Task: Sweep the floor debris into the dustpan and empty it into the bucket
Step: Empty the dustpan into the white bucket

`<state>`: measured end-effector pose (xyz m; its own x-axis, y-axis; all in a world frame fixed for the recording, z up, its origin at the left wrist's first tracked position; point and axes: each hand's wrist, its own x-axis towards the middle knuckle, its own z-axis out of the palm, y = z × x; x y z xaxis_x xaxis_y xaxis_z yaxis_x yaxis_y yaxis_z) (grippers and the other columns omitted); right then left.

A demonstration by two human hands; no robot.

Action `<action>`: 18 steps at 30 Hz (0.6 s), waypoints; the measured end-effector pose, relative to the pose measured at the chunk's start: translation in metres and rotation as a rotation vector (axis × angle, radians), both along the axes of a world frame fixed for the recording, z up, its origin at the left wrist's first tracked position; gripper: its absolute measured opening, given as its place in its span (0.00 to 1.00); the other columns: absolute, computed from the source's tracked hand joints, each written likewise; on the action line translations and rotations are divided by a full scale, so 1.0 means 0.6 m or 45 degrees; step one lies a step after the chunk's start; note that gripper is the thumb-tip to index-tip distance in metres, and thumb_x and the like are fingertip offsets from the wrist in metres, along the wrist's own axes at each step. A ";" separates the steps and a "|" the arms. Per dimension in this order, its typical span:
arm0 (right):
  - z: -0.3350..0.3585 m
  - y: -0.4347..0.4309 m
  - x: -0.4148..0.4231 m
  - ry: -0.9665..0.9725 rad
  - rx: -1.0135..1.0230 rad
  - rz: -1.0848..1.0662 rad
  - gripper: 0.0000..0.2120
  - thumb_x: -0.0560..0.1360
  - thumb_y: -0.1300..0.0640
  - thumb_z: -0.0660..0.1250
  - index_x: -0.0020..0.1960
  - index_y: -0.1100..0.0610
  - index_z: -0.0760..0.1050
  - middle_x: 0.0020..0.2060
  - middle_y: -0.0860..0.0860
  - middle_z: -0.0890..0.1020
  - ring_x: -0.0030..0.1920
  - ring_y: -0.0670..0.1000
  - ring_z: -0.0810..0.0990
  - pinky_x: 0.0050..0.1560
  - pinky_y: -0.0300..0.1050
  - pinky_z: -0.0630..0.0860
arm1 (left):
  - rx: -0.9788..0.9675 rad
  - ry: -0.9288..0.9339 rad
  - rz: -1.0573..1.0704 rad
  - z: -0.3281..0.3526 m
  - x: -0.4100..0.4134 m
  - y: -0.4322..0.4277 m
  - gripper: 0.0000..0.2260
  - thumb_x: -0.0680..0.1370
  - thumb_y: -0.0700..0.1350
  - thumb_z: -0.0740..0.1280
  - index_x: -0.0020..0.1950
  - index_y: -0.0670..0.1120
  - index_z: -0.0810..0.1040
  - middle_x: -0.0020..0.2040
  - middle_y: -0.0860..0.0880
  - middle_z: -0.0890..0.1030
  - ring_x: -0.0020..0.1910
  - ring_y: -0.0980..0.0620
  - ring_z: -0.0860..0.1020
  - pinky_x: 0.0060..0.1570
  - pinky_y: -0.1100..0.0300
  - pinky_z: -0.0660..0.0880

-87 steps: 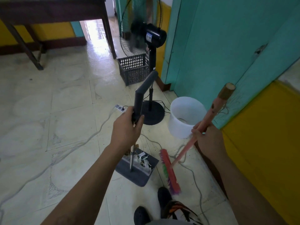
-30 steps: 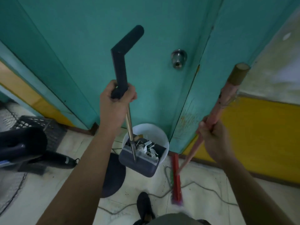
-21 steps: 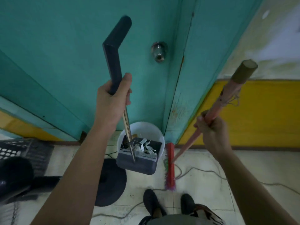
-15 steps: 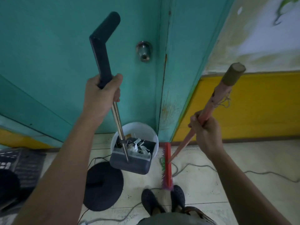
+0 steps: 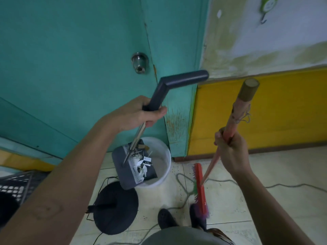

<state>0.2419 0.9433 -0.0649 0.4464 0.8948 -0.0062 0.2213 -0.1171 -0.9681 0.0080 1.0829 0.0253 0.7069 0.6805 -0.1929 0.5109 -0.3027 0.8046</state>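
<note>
Steadily — left hand [image 5: 136, 114] gripping the grey long-handled dustpan [image 5: 122, 174] should tip steeper over the white plastic bucket [image 5: 165, 156]; right hand [image 5: 231, 152] holds the red broom [image 5: 202, 197].

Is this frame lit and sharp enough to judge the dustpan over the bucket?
Head view: dim, flat light, no glare; dustpan and bucket read clearly; the broom bristles smear with motion blur; wide-angle distortion bows the door frame.
</note>
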 end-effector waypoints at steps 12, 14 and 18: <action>-0.041 -0.042 0.091 0.017 -0.008 -0.077 0.14 0.79 0.65 0.61 0.35 0.59 0.64 0.27 0.47 0.66 0.28 0.44 0.62 0.26 0.34 0.58 | -0.057 0.491 -0.170 -0.022 0.123 -0.003 0.22 0.70 0.62 0.65 0.27 0.48 0.68 0.28 0.45 0.70 0.30 0.50 0.70 0.43 0.57 0.68; -0.046 -0.046 0.103 0.006 -0.015 -0.086 0.16 0.79 0.64 0.61 0.34 0.57 0.63 0.25 0.45 0.65 0.27 0.44 0.62 0.25 0.34 0.58 | -0.064 0.507 -0.169 -0.025 0.135 -0.002 0.19 0.71 0.59 0.65 0.26 0.48 0.68 0.28 0.46 0.70 0.30 0.51 0.69 0.43 0.58 0.68; -0.049 -0.051 0.123 0.036 -0.010 -0.128 0.14 0.79 0.64 0.61 0.36 0.59 0.64 0.28 0.51 0.65 0.28 0.44 0.61 0.26 0.35 0.59 | -0.068 0.519 -0.170 -0.032 0.155 -0.001 0.17 0.70 0.55 0.65 0.25 0.49 0.67 0.27 0.47 0.69 0.30 0.51 0.68 0.45 0.55 0.70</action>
